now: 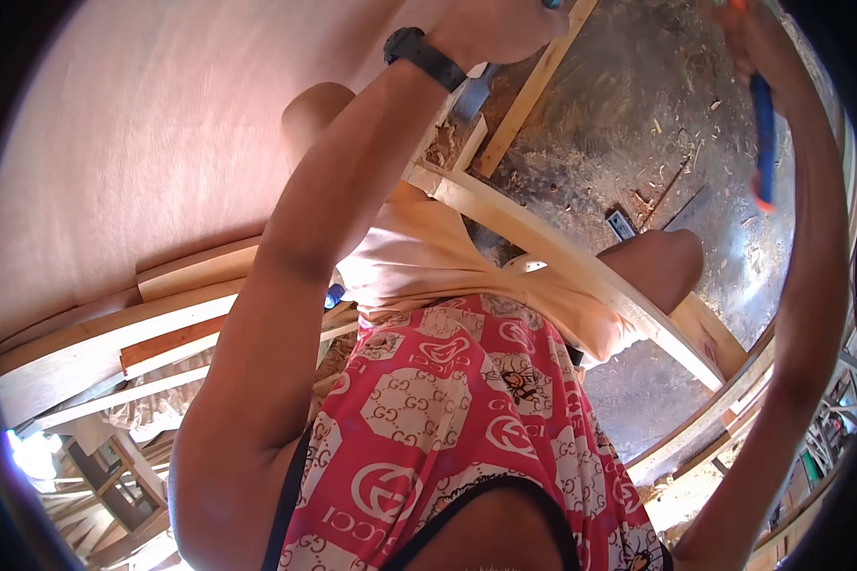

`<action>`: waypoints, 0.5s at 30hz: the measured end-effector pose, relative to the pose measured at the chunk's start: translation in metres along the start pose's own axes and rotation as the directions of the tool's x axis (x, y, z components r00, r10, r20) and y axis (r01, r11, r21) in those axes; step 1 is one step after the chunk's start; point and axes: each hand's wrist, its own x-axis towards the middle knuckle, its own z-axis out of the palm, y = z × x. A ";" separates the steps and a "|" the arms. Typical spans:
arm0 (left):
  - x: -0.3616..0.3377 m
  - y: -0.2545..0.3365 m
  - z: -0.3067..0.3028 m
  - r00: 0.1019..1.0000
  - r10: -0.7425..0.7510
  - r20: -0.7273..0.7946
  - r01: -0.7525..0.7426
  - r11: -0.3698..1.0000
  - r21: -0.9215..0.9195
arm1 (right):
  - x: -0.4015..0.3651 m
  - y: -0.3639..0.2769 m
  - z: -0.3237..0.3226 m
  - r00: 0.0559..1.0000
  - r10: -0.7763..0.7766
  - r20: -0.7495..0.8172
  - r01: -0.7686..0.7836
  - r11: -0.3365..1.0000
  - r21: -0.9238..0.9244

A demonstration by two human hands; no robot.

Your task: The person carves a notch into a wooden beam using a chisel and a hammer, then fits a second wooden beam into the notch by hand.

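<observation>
My left hand, with a black watch on its wrist, is closed in a fist at the top of the head view. A bit of teal shows above the fist and a flat blue-grey blade below it, like a chisel gripped in the hand. The blade is close to a wooden frame piece. At the upper right my right hand is wrapped round a tool with a blue-and-orange handle. The tool's far end is cut off by the view's edge.
A wooden beam crosses in front of my body between my knees. A large pinkish board is on the left. Wood shavings and a small metal piece lie on the dark floor. Timber lengths are stacked at lower left.
</observation>
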 end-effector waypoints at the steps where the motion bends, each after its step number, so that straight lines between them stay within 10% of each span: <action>1: 0.000 0.000 0.000 1.000 0.000 -0.002 0.000 1.000 0.005 | 0.011 0.008 0.000 0.984 0.027 -0.174 0.026 0.954 0.299; 2: 0.001 0.000 0.000 1.000 0.003 -0.004 -0.003 1.000 0.011 | 0.003 0.004 0.015 0.984 0.025 -0.175 0.028 0.954 0.298; 4: 0.001 -0.001 -0.002 0.999 0.035 0.000 -0.035 0.996 0.077 | -0.021 -0.007 0.051 0.926 -0.300 0.230 0.368 0.851 -0.375; 7: -0.003 0.000 0.001 0.999 0.036 0.001 -0.036 0.996 0.076 | -0.073 -0.053 0.029 0.818 -0.555 0.148 0.513 0.590 -0.623; 8: -0.003 0.000 0.001 1.000 0.005 -0.027 -0.004 1.000 0.015 | -0.062 -0.054 0.021 0.816 -0.558 0.149 0.515 0.587 -0.624; 9: -0.004 -0.001 0.001 1.000 0.000 -0.027 0.000 1.000 0.013 | -0.043 -0.051 0.015 0.958 -0.284 -0.028 0.267 0.927 -0.264; 10: -0.003 -0.002 0.001 1.000 0.000 -0.023 0.000 1.000 -0.006 | -0.033 -0.049 0.012 0.996 0.070 -0.057 -0.059 0.982 0.179; 14: -0.003 0.007 -0.011 0.995 0.035 0.091 -0.052 0.980 0.193 | -0.046 -0.056 0.055 0.995 -0.005 -0.096 -0.016 0.978 -0.209; 15: -0.002 0.005 -0.009 0.995 0.038 0.092 -0.055 0.979 0.194 | -0.029 0.001 0.050 0.963 -0.270 0.009 0.264 0.934 -0.239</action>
